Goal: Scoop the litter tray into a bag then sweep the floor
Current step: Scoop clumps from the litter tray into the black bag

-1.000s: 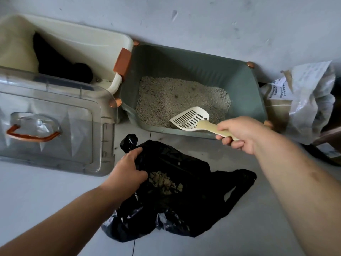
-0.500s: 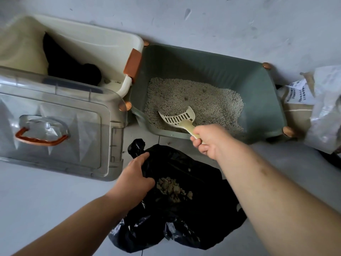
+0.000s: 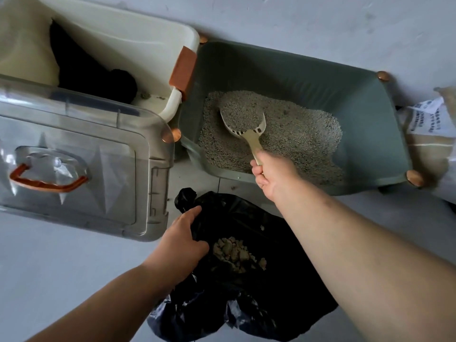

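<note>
- Litter of grey granules (image 3: 296, 134) lies in the dark green plastic litter tray (image 3: 357, 95), which stands against the pale wall (image 3: 296, 21). The tray's far and right inner walls are bare.
- The right hand (image 3: 274, 176) reaches over the tray's near rim, its fingers (image 3: 256, 170) curled round the handle of the cream slotted plastic scoop (image 3: 246, 132). The scoop's bowl is heaped with granules near the litter's left edge.
- The left hand (image 3: 182, 238) grips the left edge of the black plastic bag (image 3: 271, 304) on the grey floor (image 3: 49, 267), fingers curled into the film.
- Beige clumps (image 3: 234, 251) lie inside the bag, just beside that hand.
- A clear plastic lid with an orange handle (image 3: 98, 169) lies close on the bag's left.
- A printed paper sack (image 3: 429, 144) crowds the tray's right rim.
</note>
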`<action>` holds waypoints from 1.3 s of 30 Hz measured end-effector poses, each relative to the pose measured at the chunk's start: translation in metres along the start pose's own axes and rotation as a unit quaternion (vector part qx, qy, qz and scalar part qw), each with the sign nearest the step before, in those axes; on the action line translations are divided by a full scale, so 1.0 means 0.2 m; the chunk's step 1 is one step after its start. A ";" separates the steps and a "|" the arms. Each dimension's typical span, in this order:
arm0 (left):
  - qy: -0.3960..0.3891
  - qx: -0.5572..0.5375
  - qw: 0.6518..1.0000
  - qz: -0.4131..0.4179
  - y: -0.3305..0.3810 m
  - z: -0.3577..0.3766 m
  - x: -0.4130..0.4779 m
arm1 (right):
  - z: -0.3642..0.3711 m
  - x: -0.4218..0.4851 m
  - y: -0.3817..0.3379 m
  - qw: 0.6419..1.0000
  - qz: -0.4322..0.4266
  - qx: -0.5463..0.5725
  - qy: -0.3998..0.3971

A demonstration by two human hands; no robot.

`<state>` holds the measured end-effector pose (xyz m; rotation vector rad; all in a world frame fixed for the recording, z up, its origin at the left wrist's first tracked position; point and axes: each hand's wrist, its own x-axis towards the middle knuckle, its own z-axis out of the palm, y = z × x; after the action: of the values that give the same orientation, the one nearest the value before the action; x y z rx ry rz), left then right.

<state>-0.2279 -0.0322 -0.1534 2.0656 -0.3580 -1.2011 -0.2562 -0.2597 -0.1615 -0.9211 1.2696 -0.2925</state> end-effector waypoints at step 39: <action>0.015 0.004 1.000 0.025 0.06 0.03 -0.06 | -0.27 -0.27 -0.02 0.997 -0.073 0.008 -0.033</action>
<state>-0.2377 -0.0361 -0.1394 2.0677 -0.3977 -1.1390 -0.3204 -0.2497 -0.1223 -1.0043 1.1399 -0.3835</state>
